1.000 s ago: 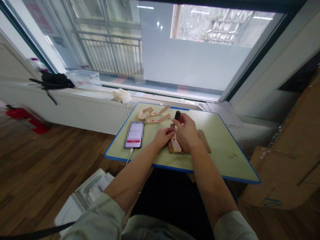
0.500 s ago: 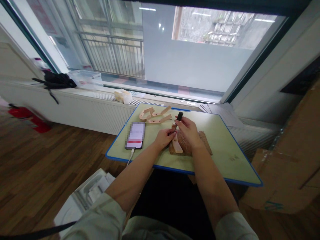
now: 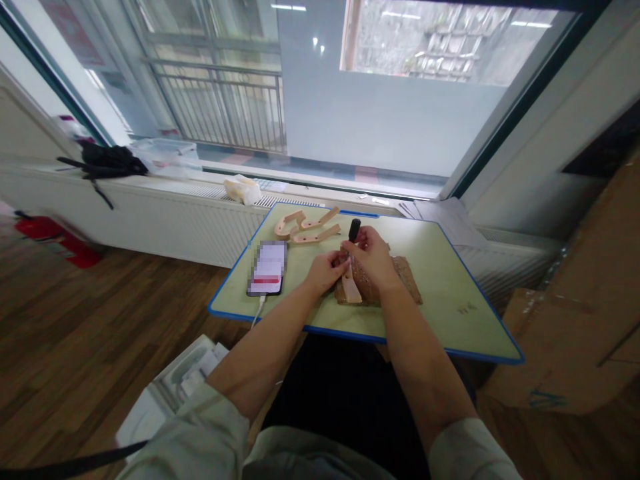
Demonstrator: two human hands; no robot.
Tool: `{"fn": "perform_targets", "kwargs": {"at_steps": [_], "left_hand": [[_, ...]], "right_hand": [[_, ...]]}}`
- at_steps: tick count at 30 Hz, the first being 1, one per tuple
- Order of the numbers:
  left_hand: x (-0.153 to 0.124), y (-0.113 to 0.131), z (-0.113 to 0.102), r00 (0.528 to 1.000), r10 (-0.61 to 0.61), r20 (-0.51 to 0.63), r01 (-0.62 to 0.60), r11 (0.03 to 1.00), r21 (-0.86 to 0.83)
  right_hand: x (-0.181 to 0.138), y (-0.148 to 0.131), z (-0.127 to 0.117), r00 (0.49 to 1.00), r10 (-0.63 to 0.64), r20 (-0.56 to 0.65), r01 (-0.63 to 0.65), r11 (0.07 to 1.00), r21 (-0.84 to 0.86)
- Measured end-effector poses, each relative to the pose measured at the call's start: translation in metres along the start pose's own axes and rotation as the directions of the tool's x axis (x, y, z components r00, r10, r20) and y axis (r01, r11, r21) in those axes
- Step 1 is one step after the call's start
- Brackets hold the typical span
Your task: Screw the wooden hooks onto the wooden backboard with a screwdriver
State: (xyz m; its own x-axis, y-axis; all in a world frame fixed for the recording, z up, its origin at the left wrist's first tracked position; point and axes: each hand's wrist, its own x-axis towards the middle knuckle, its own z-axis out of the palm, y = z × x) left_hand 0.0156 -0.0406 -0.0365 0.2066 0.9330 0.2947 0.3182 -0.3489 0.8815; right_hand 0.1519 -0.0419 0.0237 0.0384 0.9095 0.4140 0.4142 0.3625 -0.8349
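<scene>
A pale wooden piece (image 3: 351, 290) lies across a rough brown board (image 3: 407, 277) on the small table. My left hand (image 3: 325, 270) is closed on the upper part of this piece, thumb and fingertips pinched beside the tool. In my right hand (image 3: 374, 253) is a tool with a thick black handle (image 3: 355, 229), seemingly a screwdriver. It stands almost upright over the wooden piece, the handle leaning slightly right. My fingers hide its tip. Further back on the left lie curved wooden pieces with small dark holes (image 3: 315, 237).
A phone (image 3: 267, 268) with a white cable lies left on the blue-edged table (image 3: 465, 280). Behind stand a radiator (image 3: 200, 223) and window. A cardboard box (image 3: 565, 353) is at the right, a white bin (image 3: 165, 393) below left, a fire extinguisher (image 3: 55, 239) further left.
The whole view has shifted slightly, so the table sits a little higher and further left. Both hands keep their grip, and the black handle stays nearly upright.
</scene>
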Motion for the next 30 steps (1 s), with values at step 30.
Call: {"fn": "perform_targets", "kwargs": {"at_steps": [30], "left_hand": [[-0.0017, 0.0064, -0.0035, 0.994, 0.062, -0.089, -0.056, 0.996, 0.069]], "right_hand": [[0.0, 0.0059, -0.0041, 0.999, -0.031, 0.034, 0.03, 0.999, 0.026]]}}
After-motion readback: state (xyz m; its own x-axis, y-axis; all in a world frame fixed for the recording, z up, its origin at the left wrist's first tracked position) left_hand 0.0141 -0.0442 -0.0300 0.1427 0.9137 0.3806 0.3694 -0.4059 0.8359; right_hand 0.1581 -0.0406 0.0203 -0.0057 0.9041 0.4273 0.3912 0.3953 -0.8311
